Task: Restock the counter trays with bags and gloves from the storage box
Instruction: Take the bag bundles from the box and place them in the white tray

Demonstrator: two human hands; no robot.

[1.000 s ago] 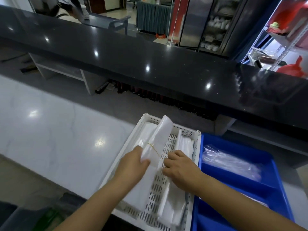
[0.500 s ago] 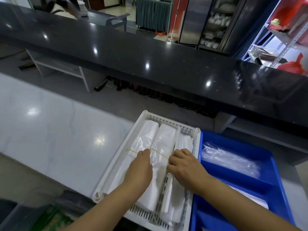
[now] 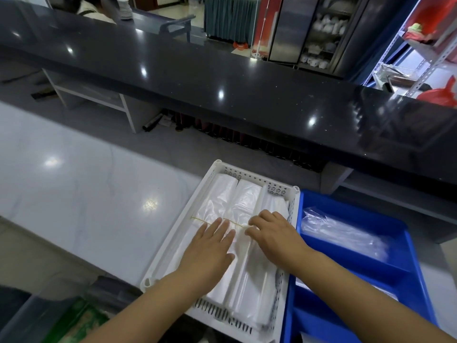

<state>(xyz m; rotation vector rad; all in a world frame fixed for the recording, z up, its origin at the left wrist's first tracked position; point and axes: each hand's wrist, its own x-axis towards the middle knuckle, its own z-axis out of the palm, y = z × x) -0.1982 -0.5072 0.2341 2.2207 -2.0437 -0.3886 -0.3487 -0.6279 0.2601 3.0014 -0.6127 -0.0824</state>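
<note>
Since the bags (image 3: 243,201) have dropped flat into the tray (image 3: 247,173), stocked, left hand (image 3: 210,251) presses spread; right hand (image 3: 274,235) curls by the band (image 3: 199,219), grip unclear.

Your left hand (image 3: 210,253) lies flat, fingers straight, on the white bags (image 3: 237,201) in the white perforated tray (image 3: 254,179) on the counter (image 3: 86,194). Your right hand (image 3: 274,236) bends its fingers at the end of the yellow rubber band (image 3: 200,219) crossing the bags; a pinch is unclear. Just beside the tray, a blue tray (image 3: 351,256) holds clear packs (image 3: 343,233).
</note>
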